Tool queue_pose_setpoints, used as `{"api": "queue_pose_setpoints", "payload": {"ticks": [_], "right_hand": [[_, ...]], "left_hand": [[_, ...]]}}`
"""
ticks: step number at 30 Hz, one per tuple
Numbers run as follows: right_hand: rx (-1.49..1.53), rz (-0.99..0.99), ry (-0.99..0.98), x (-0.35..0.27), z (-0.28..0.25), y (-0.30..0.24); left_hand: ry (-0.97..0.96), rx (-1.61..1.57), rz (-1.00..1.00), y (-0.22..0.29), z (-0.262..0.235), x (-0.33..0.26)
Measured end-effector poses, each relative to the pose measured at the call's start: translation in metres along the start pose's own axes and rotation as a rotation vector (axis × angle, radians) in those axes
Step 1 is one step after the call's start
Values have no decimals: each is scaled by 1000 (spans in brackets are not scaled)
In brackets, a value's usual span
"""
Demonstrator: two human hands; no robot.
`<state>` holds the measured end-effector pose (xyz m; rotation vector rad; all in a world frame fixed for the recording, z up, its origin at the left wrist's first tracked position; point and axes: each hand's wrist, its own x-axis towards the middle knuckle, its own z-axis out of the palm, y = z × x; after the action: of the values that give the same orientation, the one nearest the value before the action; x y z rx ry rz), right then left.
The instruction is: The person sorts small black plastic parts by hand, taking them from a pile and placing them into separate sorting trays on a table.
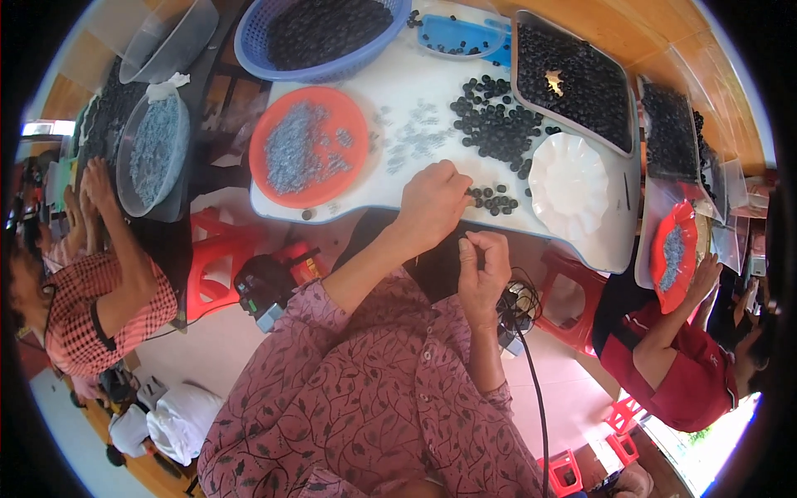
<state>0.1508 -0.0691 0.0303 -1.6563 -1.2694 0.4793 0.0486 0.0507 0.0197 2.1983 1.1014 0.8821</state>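
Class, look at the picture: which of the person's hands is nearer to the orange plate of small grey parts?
Left. The left hand rests on the white board's edge just right of the orange plate; the right hand sits lower, off the board, farther away.

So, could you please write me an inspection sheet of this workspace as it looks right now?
Surface: white tabletop, crowded.
Job's things: loose black beads; small heap beside the left hand; orange plate of small grey parts.
Clutter: blue basket and dark tray of black beads; empty white scalloped plate.
Grippers: left hand knuckles-up at the table edge; right hand pinching something too small to tell.
Cables: black cable below right hand.
Surroundings: two co-workers, red stools.
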Motion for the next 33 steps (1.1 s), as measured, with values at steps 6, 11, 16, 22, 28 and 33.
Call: {"api": "queue_pose_setpoints", "payload": {"ticks": [6,11,16,22,28,33], "right_hand": [[49,53,3,-1,0,4],[32,39,-3,1,-1,4],[91,100,21,0,-3,5],[424,312,53,0,-4,4],[490,262,74,5,-5,-4],[501,279,101,6,-2,-9]], "left_hand": [[-168,102,-13,-1,4,10],[-148,119,-38,-5,8,11],[-203,-659,-361,-2,-9,5],[-243,-1551,-656,0,-18,-23],[-224,-1702,-710,0,-15,-38],[-209,-1676,-737,1,-17,-49]]}}
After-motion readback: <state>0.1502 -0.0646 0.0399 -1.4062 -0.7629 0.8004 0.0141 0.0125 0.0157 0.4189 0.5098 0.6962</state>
